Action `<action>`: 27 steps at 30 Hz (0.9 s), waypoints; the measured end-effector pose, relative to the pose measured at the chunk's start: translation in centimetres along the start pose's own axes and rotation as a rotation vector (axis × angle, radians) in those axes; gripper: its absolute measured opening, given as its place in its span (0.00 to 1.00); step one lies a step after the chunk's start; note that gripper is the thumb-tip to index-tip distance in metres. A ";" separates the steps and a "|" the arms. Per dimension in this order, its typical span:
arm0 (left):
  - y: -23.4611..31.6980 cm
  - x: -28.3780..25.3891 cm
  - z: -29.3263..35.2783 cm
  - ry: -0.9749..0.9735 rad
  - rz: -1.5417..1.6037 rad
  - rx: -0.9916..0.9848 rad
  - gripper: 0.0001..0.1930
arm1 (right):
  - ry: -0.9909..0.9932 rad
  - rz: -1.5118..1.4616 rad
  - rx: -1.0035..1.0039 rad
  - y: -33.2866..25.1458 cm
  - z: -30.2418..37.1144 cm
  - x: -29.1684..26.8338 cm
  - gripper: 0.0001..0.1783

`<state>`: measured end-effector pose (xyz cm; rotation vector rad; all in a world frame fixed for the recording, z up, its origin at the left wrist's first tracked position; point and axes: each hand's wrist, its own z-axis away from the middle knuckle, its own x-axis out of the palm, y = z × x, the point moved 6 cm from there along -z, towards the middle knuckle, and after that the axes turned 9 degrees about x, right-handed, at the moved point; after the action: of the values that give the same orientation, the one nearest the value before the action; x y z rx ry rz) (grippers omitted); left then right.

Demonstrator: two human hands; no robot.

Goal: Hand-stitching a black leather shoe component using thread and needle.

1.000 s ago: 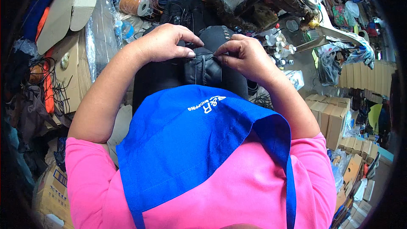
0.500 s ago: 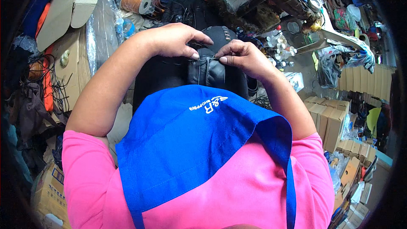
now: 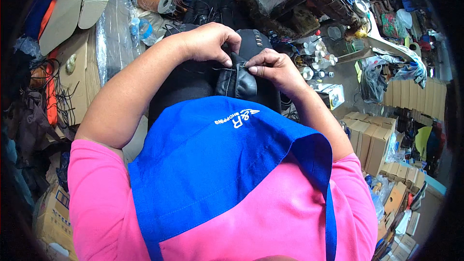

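A black leather piece [image 3: 245, 85] with a seam lies on my dark-clothed lap, just beyond the blue apron [image 3: 208, 154]. My left hand [image 3: 212, 43] is bent over its far edge, thumb and forefinger closing on a raised flap of the leather. On the right side, my right hand [image 3: 273, 67] pinches a thin pale strand, which looks like thread or a needle, close against the leather. A dark thread end [image 3: 221, 69] sticks out to the left below my left thumb. The exact fingertip contact is too small to make out.
An orange spool [image 3: 153, 0] and a plastic bottle [image 3: 146, 30] lie beyond my left arm. Several small white-capped bottles [image 3: 319, 60] stand on the far right, with cardboard boxes [image 3: 369, 137] nearer. Cardboard sheets [image 3: 77, 67] lean at left.
My left hand's fingers have curled inward from a more stretched pose. A flap of the leather now stands up between my hands. The right hand keeps its pinch in nearly the same place.
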<state>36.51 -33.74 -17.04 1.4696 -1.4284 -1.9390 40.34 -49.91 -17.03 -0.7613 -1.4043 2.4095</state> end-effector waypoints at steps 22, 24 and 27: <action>4.2 -1.7 5.4 0.346 -0.290 0.046 0.15 | 0.138 0.408 -0.383 -1.8 2.0 0.0 0.09; 3.7 -1.2 6.8 0.482 -0.159 -0.161 0.15 | 0.120 0.426 -0.395 -1.6 2.0 -0.2 0.10; 4.7 -0.1 7.2 0.558 -0.158 -0.090 0.13 | 0.084 0.464 -0.397 -1.5 1.6 -0.3 0.11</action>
<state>28.96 -32.13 -13.23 1.9247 -0.9873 -1.4696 39.64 -50.40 -15.00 -1.4039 -1.8690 2.3911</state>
